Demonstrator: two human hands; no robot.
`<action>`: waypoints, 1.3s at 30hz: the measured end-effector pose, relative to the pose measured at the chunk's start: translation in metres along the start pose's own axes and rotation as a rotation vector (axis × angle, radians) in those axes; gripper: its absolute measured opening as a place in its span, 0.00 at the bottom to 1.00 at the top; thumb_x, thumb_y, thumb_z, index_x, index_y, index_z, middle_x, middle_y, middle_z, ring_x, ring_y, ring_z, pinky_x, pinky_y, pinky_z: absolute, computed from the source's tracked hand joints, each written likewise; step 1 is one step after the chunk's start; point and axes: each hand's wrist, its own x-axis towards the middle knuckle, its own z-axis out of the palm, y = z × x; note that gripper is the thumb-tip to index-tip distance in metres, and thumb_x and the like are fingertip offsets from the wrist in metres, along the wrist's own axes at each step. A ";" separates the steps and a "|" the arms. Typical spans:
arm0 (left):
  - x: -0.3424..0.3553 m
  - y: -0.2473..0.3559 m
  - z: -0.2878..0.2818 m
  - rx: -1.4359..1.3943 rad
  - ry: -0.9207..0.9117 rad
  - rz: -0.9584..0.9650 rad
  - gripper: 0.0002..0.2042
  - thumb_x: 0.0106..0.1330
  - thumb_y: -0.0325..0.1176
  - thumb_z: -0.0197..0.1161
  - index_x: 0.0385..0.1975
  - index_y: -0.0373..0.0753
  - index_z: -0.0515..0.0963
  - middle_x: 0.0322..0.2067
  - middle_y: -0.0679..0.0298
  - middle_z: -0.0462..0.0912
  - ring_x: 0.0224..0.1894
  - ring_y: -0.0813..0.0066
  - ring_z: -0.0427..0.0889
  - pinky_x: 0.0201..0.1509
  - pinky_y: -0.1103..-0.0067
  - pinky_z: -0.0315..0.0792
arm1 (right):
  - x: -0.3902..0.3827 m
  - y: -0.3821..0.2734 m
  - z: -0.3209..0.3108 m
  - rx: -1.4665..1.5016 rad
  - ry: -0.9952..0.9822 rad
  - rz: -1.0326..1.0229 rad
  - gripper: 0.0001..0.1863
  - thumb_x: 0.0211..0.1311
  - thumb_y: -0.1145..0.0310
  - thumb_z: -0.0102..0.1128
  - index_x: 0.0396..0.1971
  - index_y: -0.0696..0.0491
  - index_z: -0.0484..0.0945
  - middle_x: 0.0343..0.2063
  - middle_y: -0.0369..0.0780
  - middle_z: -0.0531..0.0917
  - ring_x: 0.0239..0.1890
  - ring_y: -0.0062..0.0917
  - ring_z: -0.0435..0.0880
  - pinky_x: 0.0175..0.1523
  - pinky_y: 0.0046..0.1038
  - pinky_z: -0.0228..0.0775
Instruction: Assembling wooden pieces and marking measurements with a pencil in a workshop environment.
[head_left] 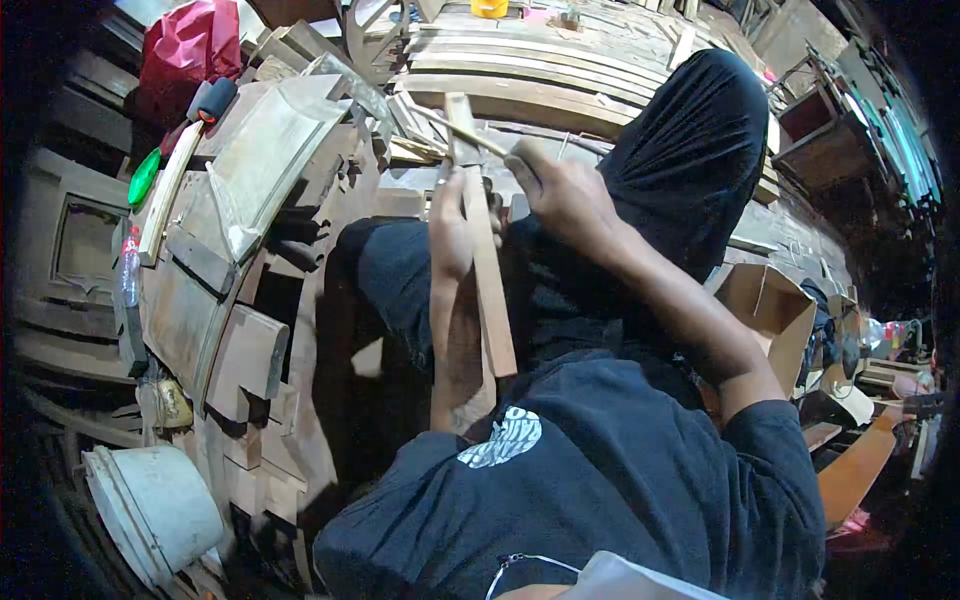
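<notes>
Long wooden slat (487, 250) upright over lap, running from chest up toward workbench; left hand (450, 222) wrapped around slat's mid-upper part, fingers closed on it; right hand (562, 192) pinching thin stick-like tool (462, 131), tip touching slat near top; curved wood panels (270, 160) stacked left; white bucket (160, 505) lower left; cardboard box (770, 305) right.

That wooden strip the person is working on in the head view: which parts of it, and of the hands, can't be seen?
- Wooden strip: its lower end is lost in dark clothing and shadow.
- Left hand: wrapped around the strip, so its fingertips are hidden behind the wood.
- Thin stick-like tool in the right hand: too thin and blurred to identify.
- Tool's contact point: blurred.
</notes>
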 end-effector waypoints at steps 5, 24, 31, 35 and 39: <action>0.010 -0.011 0.001 0.104 -0.043 0.024 0.19 0.78 0.47 0.42 0.34 0.39 0.72 0.21 0.64 0.74 0.15 0.76 0.75 0.15 0.82 0.70 | 0.029 0.029 0.012 -0.047 0.022 -0.003 0.14 0.73 0.54 0.48 0.45 0.48 0.74 0.23 0.54 0.81 0.30 0.55 0.81 0.36 0.54 0.70; 0.049 -0.052 -0.052 -0.345 -0.050 -0.078 0.23 0.75 0.55 0.43 0.45 0.39 0.75 0.31 0.66 0.78 0.24 0.74 0.79 0.27 0.82 0.75 | 0.037 0.016 0.050 -0.196 -0.206 -0.136 0.16 0.72 0.55 0.48 0.43 0.53 0.75 0.27 0.55 0.83 0.32 0.52 0.84 0.37 0.53 0.74; 0.058 -0.063 -0.039 -0.233 0.037 -0.069 0.21 0.73 0.53 0.45 0.35 0.39 0.73 0.21 0.65 0.74 0.17 0.73 0.73 0.17 0.80 0.68 | 0.047 0.038 0.057 -0.259 -0.180 -0.091 0.15 0.71 0.57 0.48 0.40 0.52 0.79 0.26 0.54 0.83 0.30 0.51 0.84 0.34 0.51 0.73; 0.061 -0.066 -0.052 -0.325 -0.045 -0.082 0.23 0.73 0.55 0.44 0.32 0.39 0.72 0.20 0.63 0.73 0.17 0.73 0.72 0.18 0.79 0.67 | 0.051 0.030 0.053 -0.294 -0.161 -0.185 0.16 0.71 0.55 0.49 0.38 0.51 0.79 0.25 0.53 0.83 0.30 0.50 0.84 0.33 0.50 0.74; 0.078 -0.072 -0.085 -0.447 -0.017 0.016 0.22 0.73 0.54 0.46 0.33 0.38 0.72 0.25 0.63 0.75 0.22 0.72 0.77 0.21 0.77 0.74 | 0.012 0.015 0.048 -0.318 -0.249 -0.163 0.16 0.71 0.55 0.50 0.37 0.52 0.78 0.23 0.53 0.83 0.28 0.50 0.84 0.33 0.50 0.74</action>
